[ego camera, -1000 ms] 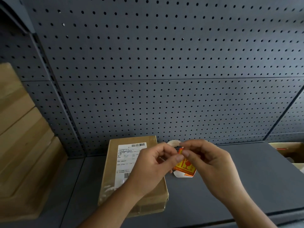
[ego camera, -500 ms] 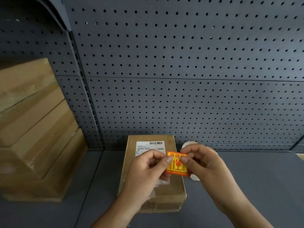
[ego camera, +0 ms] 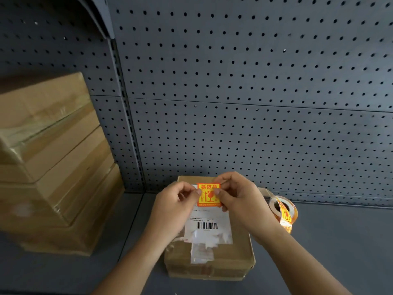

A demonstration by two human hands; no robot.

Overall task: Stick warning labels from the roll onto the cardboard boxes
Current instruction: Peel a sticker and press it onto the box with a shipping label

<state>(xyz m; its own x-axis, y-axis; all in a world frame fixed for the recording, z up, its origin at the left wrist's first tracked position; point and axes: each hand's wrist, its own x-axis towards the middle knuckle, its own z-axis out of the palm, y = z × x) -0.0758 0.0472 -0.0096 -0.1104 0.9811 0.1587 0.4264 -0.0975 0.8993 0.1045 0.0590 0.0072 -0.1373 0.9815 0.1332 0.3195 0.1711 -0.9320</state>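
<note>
A flat cardboard box (ego camera: 238,254) with a white shipping label (ego camera: 209,227) lies on the grey shelf in front of me. An orange and yellow warning label (ego camera: 208,198) is stretched between both hands over the box's far end. My left hand (ego camera: 174,206) pinches its left edge, and my right hand (ego camera: 240,199) pinches its right edge. Whether the label touches the box I cannot tell. The label roll (ego camera: 284,211) stands on the shelf just right of the box, behind my right wrist.
A stack of taped cardboard boxes (ego camera: 49,167) fills the left side of the shelf (ego camera: 340,241). A dark pegboard wall (ego camera: 244,92) rises right behind the box. Open shelf surface lies to the right of the roll.
The warning label came off the roll and moved left with both hands, from beside the box to over its far end. The roll now stands free on the shelf.
</note>
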